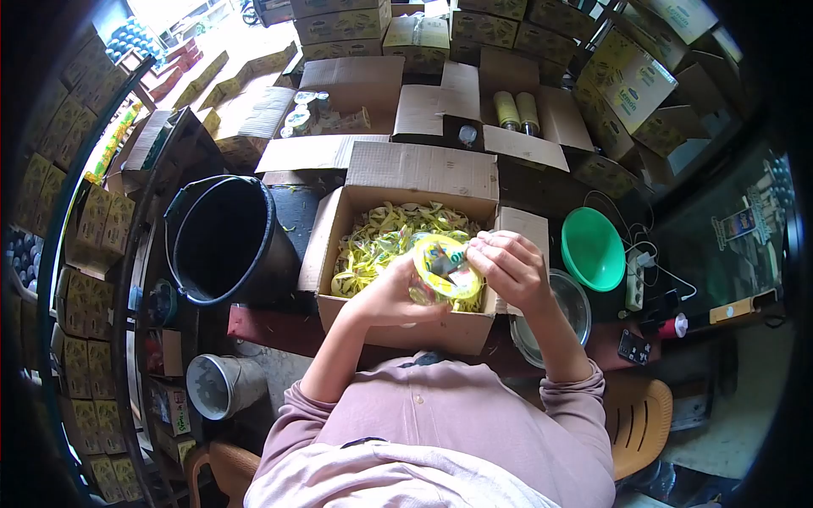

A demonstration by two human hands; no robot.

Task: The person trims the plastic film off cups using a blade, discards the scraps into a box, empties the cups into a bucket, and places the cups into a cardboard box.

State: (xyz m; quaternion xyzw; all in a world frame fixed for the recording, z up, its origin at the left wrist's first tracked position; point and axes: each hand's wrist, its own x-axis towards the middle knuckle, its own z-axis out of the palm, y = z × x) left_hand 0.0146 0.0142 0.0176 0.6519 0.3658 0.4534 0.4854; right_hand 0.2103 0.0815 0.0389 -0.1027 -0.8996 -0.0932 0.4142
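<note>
My left hand [394, 292] is wrapped round a clear plastic cup [447, 273] with a yellow rim and printed film on it. The cup is tilted, its rim facing me. At the right side of that rim, my right hand [508, 267] is closed, its fingertips pinched at the edge of the film; exactly what they grip is too small to make out. Both hands are above the near part of an open cardboard box [406, 336]. Inside the box lies a heap of yellow-green printed plastic strips [373, 241].
Left of the box stands a black bucket [222, 241], with a white bucket [222, 385] lower down. To the right are a green bowl [593, 249], a clear round container [572, 313] and a power strip [635, 284]. Open cartons [356, 80] stand behind.
</note>
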